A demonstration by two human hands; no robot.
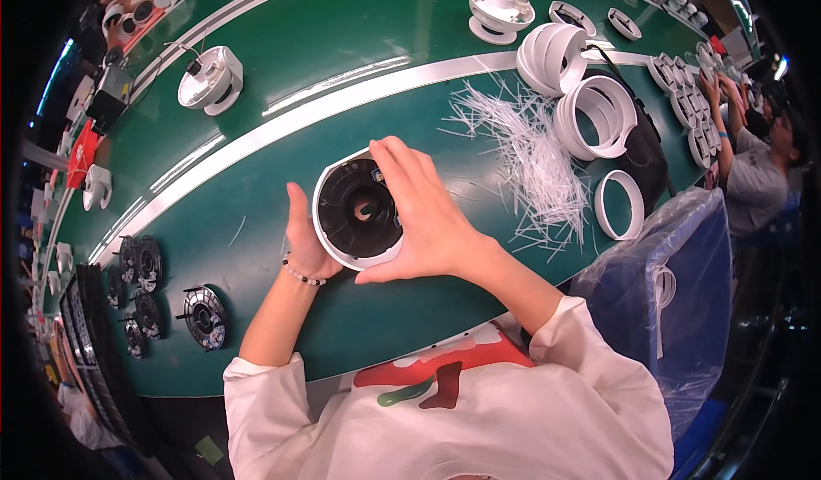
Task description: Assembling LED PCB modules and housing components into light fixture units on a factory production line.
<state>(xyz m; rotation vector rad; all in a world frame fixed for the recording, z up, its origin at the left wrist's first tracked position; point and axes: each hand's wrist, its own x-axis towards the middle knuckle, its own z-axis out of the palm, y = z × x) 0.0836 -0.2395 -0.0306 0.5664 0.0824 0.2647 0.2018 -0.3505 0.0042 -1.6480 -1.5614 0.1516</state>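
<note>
Between my hands, over the green table, is a round white housing [319, 215] with a black plastic insert [346, 198] set inside it. My right hand [428, 219] grips its right side, fingers over the top edge and thumb at the lower rim. At the left my left hand [310, 245] supports it, thumb raised beside the rim and the other fingers hidden behind. Something skin-coloured shows through the insert's centre hole. Several black round parts [205, 318] lie on the table to my left.
A heap of thin white strips [534, 155] lies right of my hands. Beyond it stand white rings [596, 117], with a single ring [619, 205] nearer. A plastic-lined blue bin [676, 300] adjoins the table's right edge. White assemblies [210, 80] sit on the green surface beyond the metal rail. A co-worker [761, 164] is at far right.
</note>
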